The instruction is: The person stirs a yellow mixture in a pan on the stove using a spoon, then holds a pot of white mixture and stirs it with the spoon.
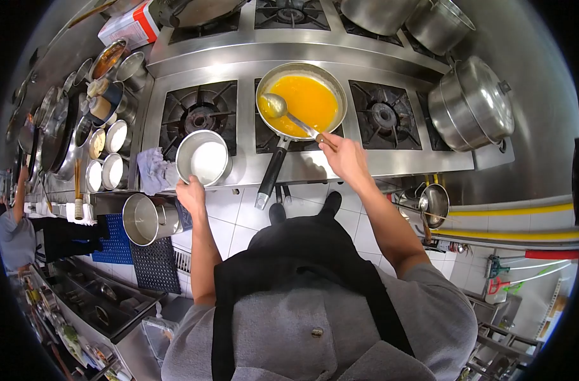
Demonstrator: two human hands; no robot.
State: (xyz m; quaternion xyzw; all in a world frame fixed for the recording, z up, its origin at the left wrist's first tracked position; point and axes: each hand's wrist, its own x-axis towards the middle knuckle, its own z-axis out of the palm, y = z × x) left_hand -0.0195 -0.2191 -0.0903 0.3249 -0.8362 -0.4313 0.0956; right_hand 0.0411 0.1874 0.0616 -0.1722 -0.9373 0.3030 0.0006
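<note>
A frying pan (339, 81) with orange-yellow liquid (308, 95) rests on the middle front burner, its black handle (274, 170) pointing toward me. My right hand (345, 157) grips the wooden handle of a metal ladle (275, 105), whose bowl is in the liquid at the pan's left side. My left hand (191, 193) holds the near rim of a metal pot (203, 157) at the front edge of the left burner. Something white shows inside that pot. A crumpled cloth (155, 170) lies just left of it.
Burners (386, 114) flank the pan. A large lidded pot (470, 105) stands at the right, more pots (438, 26) behind. Containers of white contents (116, 136) line the left. An empty-looking pot (151, 219) is below the counter. Another person (18, 235) works at far left.
</note>
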